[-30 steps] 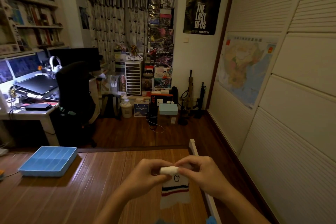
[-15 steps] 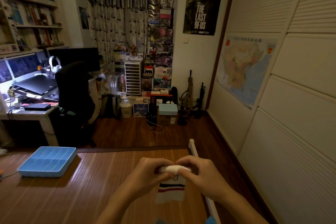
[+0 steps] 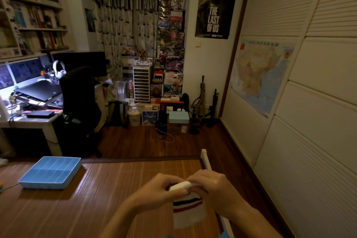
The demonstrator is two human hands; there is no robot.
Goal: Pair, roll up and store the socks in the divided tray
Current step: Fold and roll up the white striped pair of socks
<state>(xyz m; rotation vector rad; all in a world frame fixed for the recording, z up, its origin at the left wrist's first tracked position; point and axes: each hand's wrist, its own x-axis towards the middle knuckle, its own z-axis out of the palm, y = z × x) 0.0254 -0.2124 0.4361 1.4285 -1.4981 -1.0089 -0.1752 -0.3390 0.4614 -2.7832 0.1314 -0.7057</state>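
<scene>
Poster [image 3: 215, 6], upper centre-right of frame: reads "THE LAST OF US", with "HBO max" below. Other text illegible.

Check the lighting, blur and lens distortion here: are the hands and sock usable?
Head view: dim overall, brightest at the desk; left hand and right hand gripping the striped sock look slightly soft, stripes readable; wide-angle lens bows the wardrobe doors at right; the blue tray throws a shadow to its right.

The divided tray [image 3: 50, 172] sits at the frame's lower left on the mat [image 3: 96, 199]. Both hands, left hand [image 3: 156, 189] and right hand [image 3: 214, 187], hold the sock [image 3: 188, 208] at lower centre, well apart from it.
</scene>
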